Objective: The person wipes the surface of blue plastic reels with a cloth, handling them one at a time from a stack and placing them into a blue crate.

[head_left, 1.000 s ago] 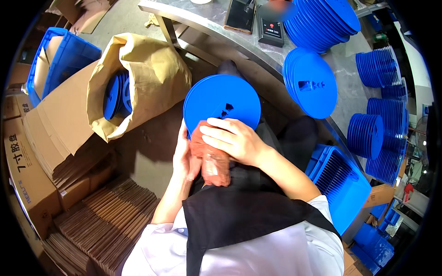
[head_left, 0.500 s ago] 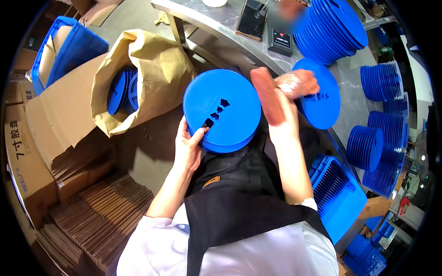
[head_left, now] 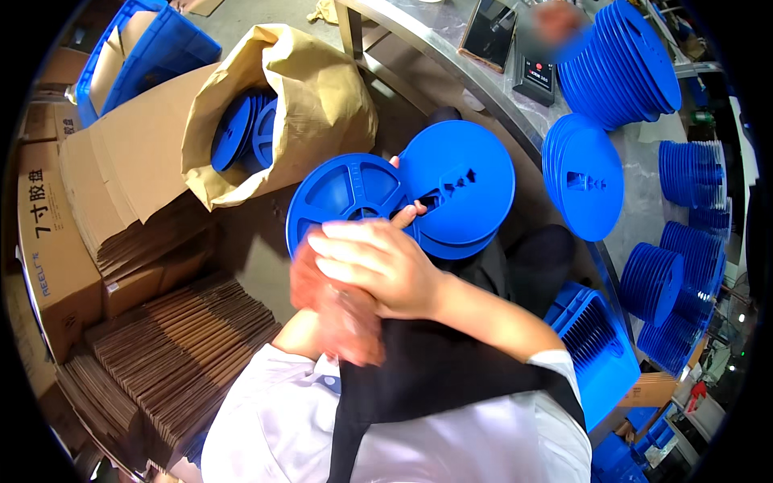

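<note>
My left hand (head_left: 408,214) grips a pair of blue plastic reels; most of it is hidden behind them and under my right arm. Its thumb rests by the slot of the smooth-faced reel (head_left: 459,181). Overlapping that reel on the left is a blue spoked reel (head_left: 322,193), partly covered. Just below them, my right hand (head_left: 382,262) crosses over my left wrist, fingers laid over a reddish-brown blocky object (head_left: 342,310). Motion smears this object, and its exact kind cannot be made out.
Left of the reels, a yellow paper sack (head_left: 322,105) holds blue reels. Stacked reels (head_left: 620,64) and a phone (head_left: 489,34) lie on the grey metal-edged table (head_left: 632,221). A blue crate (head_left: 616,370) stands right; flattened cardboard (head_left: 177,346) is at lower left.
My right hand has swung left with the reddish-brown object, from beside the table to over my left wrist. A spoked reel now shows left of the smooth one. The view has shifted.
</note>
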{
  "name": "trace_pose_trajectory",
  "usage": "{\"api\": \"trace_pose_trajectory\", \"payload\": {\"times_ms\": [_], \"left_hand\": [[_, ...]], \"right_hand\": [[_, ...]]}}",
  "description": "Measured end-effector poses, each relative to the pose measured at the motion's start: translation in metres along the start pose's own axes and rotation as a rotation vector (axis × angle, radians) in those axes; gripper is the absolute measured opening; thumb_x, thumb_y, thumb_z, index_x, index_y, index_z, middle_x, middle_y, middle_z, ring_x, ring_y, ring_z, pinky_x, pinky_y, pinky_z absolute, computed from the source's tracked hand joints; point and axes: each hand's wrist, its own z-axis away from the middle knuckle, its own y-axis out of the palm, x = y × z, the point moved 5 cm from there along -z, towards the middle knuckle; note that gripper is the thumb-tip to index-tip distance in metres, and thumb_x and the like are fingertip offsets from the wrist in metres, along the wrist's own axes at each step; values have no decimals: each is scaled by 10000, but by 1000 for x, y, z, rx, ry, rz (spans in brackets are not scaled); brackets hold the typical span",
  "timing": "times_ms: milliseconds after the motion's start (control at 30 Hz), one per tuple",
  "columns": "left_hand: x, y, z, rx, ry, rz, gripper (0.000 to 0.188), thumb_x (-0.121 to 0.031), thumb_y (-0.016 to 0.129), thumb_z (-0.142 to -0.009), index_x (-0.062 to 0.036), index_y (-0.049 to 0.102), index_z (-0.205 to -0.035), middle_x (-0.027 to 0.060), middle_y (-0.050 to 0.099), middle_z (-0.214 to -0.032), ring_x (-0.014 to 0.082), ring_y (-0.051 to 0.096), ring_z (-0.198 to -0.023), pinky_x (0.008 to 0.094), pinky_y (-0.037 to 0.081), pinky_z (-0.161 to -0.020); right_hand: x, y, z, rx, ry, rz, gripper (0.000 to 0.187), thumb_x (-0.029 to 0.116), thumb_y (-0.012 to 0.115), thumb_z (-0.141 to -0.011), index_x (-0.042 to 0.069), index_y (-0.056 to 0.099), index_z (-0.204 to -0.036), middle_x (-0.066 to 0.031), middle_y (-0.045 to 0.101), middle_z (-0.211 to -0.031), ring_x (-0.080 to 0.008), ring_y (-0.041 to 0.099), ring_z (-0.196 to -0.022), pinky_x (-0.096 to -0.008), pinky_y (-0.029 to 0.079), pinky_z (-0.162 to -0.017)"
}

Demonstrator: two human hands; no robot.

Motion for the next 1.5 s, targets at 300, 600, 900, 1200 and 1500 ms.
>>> {"api": "trace_pose_trajectory", "payload": {"times_ms": [300,600,900,1200,1500], "left_hand": [[-17,-7,-16,-60,103,-37,559,-51,635,-903,-19,378,-1399,103,583,-1182,185,597,-1039,358,472,-973],[-23,-29,-5,-116,111,-128,526,-60,635,-904,-9,406,-1374,101,601,-1145,189,603,-1029,352,478,-958],[-17,-42,8,-104,54,-186,493,-68,635,-905,0,433,-1350,99,620,-1107,194,608,-1019,347,483,-944],[-21,-47,11,-90,40,-209,462,-77,636,-907,10,461,-1326,97,639,-1070,198,614,-1009,341,489,-930],[-15,-51,6,-53,35,-234,433,-86,636,-908,19,488,-1301,95,657,-1032,203,620,-999,335,495,-915]], "right_hand": [[-50,-41,39,101,443,303,516,168,772,-636,39,618,-1111,-115,612,-1242,-313,563,-1157,-401,439,-989],[-108,-94,57,-260,622,532,441,111,743,-663,33,606,-1075,-156,632,-1088,-359,588,-1037,-414,463,-918],[-89,-88,57,-292,491,418,479,116,776,-614,40,619,-1060,-117,644,-1110,-350,596,-1055,-425,463,-937],[-62,-17,-3,202,217,304,500,129,798,-623,98,607,-1085,-75,577,-1306,-269,516,-1237,-423,431,-945],[-107,-86,75,-291,404,270,254,132,727,-785,66,652,-1019,-107,641,-1192,-248,604,-1113,-363,462,-954]]}}
